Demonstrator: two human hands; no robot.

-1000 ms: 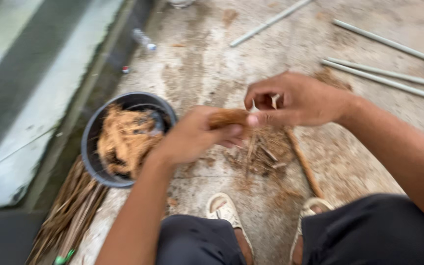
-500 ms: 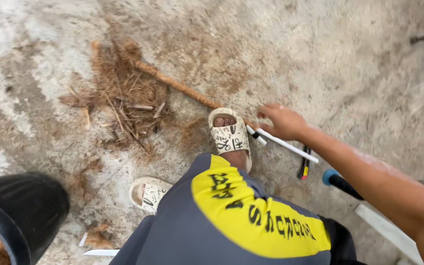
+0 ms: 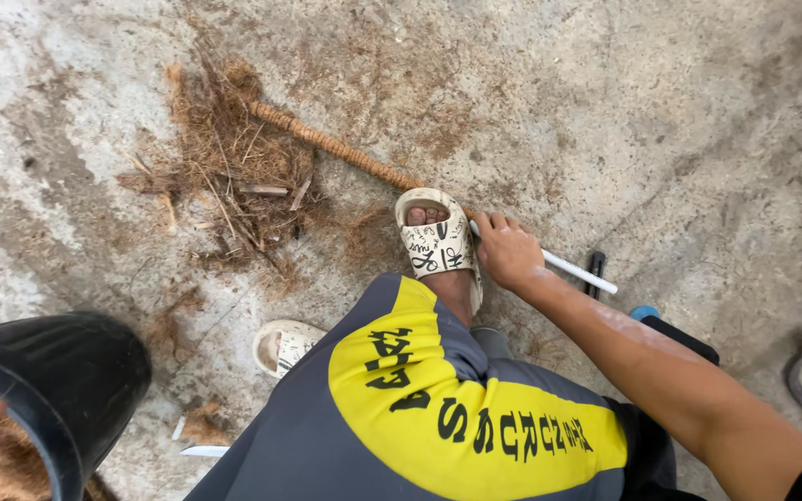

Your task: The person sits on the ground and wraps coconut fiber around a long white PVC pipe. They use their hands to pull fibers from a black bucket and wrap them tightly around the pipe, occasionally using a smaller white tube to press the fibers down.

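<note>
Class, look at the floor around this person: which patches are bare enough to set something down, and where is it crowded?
Bare concrete lies upper right, beyond the white rod. It is crowded by the fibre pile, along the twisted rope, and around the right hand beside the sandal.

Thin white rod (image 3: pixel 575 271), straight and slim, lying flat on the concrete floor just right of the pale printed sandal (image 3: pixel 436 243); near end under curled fingers, far end slanting away from the sandal. Black bucket (image 3: pixel 62 380), upright, well left of the sandal, holding brown fibre.
</note>
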